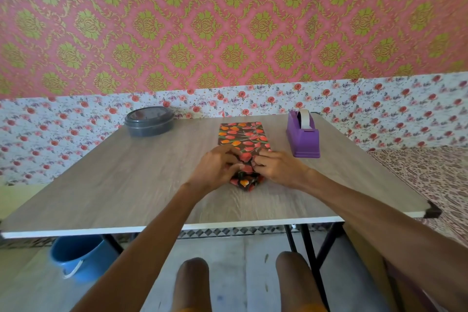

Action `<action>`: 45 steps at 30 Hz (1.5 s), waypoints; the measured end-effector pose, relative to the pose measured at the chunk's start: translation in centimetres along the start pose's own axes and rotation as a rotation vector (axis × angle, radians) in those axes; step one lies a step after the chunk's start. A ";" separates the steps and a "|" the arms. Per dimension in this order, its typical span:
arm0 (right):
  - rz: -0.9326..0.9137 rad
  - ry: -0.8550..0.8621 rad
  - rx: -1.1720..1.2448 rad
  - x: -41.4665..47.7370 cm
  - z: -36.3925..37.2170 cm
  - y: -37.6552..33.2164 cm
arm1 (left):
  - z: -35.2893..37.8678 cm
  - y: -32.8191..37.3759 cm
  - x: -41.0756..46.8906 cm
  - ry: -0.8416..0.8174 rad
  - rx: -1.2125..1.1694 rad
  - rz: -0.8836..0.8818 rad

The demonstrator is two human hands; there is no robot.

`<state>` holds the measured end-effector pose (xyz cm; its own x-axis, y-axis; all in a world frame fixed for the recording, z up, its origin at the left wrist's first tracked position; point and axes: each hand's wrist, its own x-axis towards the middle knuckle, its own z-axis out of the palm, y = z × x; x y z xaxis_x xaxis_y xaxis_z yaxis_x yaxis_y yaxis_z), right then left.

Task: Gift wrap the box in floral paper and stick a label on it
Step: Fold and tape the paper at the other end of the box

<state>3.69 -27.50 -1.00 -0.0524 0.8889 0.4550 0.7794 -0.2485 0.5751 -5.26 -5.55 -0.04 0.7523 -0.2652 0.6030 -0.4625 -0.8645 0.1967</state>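
Both hands pinch paper folds at near end of the box (241, 137) on table (131, 185): left hand (217, 168), right hand (277, 168). Tape dispenser (303, 135) right of box, tub (149, 121) left.

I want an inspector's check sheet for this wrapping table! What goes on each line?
Surface: wooden table, grey-brown grain.
Job's things: wrapped box lies lengthwise; purple tape dispenser to its right; no label seen.
Clutter: dark lidded container at the far left.
Hands: left hand and right hand pinch paper folds at its near end.
Cables: nothing seen.
Surroundings: patterned wallpaper behind; blue bucket on the floor under the table.
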 end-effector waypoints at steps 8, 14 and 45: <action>-0.007 0.005 -0.042 -0.4 0.4 0.5 | 0.1 -0.6 3.0 -0.210 0.039 -0.152; 0.367 0.129 0.120 -0.7 -0.6 -0.1 | 0.7 -0.7 2.8 -0.173 0.074 -0.181; 1.095 0.004 0.812 -0.6 0.7 0.7 | 2.7 0.3 3.0 -0.095 0.073 -0.349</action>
<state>4.73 -27.93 -1.30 0.8235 0.3832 0.4184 0.5668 -0.5240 -0.6358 -1.85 -7.73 -0.21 0.9008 0.0153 0.4339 -0.1384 -0.9371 0.3203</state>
